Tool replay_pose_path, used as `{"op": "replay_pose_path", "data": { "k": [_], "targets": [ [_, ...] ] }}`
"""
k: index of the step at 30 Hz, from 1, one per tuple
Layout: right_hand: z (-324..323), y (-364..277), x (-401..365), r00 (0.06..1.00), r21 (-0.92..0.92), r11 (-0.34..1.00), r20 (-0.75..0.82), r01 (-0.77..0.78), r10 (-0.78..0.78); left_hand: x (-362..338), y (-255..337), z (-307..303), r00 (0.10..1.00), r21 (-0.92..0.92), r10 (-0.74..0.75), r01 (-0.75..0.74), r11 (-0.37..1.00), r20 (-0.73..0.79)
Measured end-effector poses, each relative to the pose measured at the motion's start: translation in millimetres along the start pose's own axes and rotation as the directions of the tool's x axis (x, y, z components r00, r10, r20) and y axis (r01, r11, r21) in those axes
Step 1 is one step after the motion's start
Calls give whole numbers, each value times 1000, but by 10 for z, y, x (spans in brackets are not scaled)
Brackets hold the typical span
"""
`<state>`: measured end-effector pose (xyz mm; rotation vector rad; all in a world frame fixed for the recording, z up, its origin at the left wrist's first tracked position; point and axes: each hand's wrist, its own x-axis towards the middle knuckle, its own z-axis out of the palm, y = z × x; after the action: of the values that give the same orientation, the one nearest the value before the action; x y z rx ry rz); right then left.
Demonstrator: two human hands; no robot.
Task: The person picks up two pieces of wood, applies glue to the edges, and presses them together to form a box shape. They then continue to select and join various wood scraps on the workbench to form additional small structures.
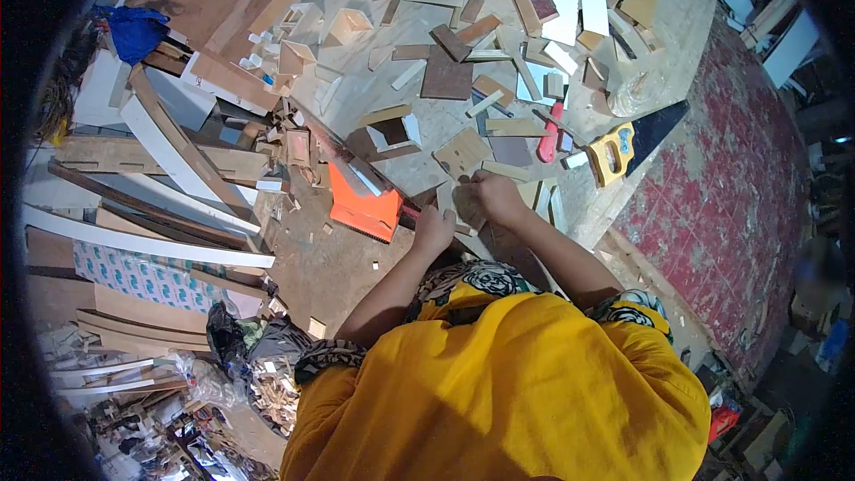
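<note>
My left hand [435, 229] is closed, low at the near edge of the worktable, close to an orange plastic piece [363, 203]. What its fingers hold is hidden. Just to the right, my right hand [500, 199] is also closed, fingers curled down beside a small light wooden offcut [440, 199]. Whatever is in its grip is hidden too. A tan wooden piece with dark spots [461, 153] lies just beyond both hands. Farther right are a red-handled tool [551, 132] and a handsaw [611, 157] with a yellow handle and dark blade.
Wood offcuts [447, 73] cover much of the worktable, with a small open wooden box [392, 132] among them. A roll of clear tape [630, 94] lies near the saw. Long curved boards [147, 236] are stacked at left, and a worn red surface [712, 205] extends at right.
</note>
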<state>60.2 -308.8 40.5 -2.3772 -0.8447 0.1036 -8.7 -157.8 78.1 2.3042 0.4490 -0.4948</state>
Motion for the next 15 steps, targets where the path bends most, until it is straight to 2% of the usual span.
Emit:
{"op": "replay_pose_path", "data": {
  "k": [1, 2, 3, 5, 7, 11, 13, 15],
  "targets": [
    [47, 34, 17, 999, -83, 996, 48, -19, 23, -13, 11, -6, 1000, 0, 0, 0, 1000, -1],
    [95, 61, 8, 999, -83, 996, 47, -19, 23, -33, 20, -3, 998, -16, 45, -45, 999, -45],
    [51, -15, 22, 997, -27, 998, 41, -60, 61, -42, 24, 0, 992, -30, 88, -91, 995, -88],
    [0, -158, 33, 994, 28, 994, 38, -101, 100, 38, -94, 81, 993, -30, 93, -96, 995, -76],
    [6, -264, 29, 989, 89, 985, -4, -149, 150, 55, -105, 92, 993, -30, 97, -99, 995, -63],
    [135, -286, 20, 986, 71, 986, -58, -153, 158, 52, -108, 87, 994, -2, 83, -83, 997, -68],
    [83, -326, 24, 969, 176, 961, -89, -214, 232, 70, -114, 106, 993, 21, 101, -100, 995, -63],
    [12, -356, 25, 971, 126, 977, -146, -173, 191, 81, -166, 140, 986, -24, 110, -114, 993, -126]
  ]
}}
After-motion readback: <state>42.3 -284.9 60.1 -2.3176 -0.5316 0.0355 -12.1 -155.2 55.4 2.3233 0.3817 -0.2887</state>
